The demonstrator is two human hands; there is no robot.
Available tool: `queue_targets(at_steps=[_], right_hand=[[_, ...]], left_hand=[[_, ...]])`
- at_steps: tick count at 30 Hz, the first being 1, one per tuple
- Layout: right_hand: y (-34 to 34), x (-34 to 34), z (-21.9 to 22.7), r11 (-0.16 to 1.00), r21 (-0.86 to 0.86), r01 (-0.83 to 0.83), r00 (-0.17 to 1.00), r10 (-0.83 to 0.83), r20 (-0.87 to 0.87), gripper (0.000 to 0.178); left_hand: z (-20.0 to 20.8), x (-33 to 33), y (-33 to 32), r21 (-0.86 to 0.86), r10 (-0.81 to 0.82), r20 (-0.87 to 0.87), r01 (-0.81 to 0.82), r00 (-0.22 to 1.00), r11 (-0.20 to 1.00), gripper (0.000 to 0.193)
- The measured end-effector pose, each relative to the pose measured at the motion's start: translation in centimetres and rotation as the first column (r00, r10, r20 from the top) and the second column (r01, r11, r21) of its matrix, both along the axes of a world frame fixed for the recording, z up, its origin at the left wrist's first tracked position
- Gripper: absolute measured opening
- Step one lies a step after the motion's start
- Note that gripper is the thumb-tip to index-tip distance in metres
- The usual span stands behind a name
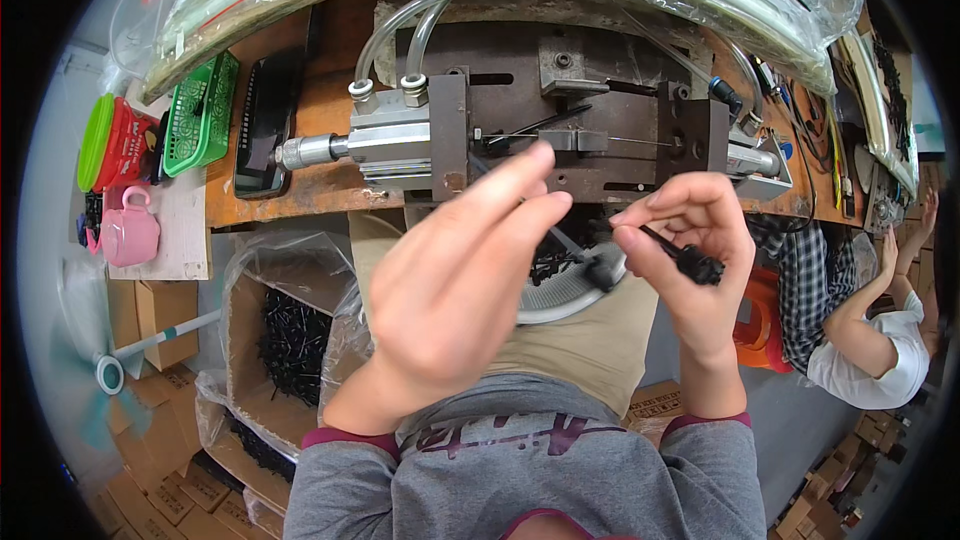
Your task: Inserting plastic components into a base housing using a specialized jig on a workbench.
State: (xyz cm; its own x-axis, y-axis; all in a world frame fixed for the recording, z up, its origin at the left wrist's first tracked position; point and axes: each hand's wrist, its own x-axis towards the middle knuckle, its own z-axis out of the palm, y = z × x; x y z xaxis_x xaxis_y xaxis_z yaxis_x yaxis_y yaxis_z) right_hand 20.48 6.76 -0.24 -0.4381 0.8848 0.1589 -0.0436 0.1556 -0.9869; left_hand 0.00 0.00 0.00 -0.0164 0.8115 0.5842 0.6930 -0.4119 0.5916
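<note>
Right hand (690,240) fingers pinch black connector piece (697,262), axis slanting toward lower right; left hand (450,290) loosely open, empty, frame centre.

A metal machine (560,130) sits on the tabletop (300,195), with two hoses (400,35) going up behind it. To its left on the tabletop lie a tray (265,110), then a basket (202,112), and a mug (130,230) stands further left on a board (185,230). The left hand (460,280) and the right hand (690,250) are in front of the machine, over a bowl (560,290) on the lap, the right hand holds a small plug (698,262), and a box of parts (285,340) stands below the tabletop on the left.
</note>
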Motion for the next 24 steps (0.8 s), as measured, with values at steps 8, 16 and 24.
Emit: queue_targets(at_steps=[8, 16, 24], right_hand=[[0.2, 1.3, 0.0, 0.961, 0.205, 0.184, 0.982, -0.19, 0.009, 0.02], [-0.3, 1.1, -0.1, 0.764, 0.596, 0.248, 0.871, -0.445, 0.207, 0.025], [-0.3, 0.4, -0.2, 0.58, 0.799, 0.158, 0.788, -0.561, 0.252, 0.031]], left_hand=[[-0.8, 1.5, 0.4, -0.046, -0.123, 0.093, 0.127, 0.988, 0.991, 0.04], [-2.7, 2.4, 1.5, -0.062, -0.057, -0.312, 0.039, 0.948, 0.997, 0.028], [-1.3, 2.3, 2.1, -0.192, -0.052, -0.476, -0.046, 0.878, 0.98, 0.028]])
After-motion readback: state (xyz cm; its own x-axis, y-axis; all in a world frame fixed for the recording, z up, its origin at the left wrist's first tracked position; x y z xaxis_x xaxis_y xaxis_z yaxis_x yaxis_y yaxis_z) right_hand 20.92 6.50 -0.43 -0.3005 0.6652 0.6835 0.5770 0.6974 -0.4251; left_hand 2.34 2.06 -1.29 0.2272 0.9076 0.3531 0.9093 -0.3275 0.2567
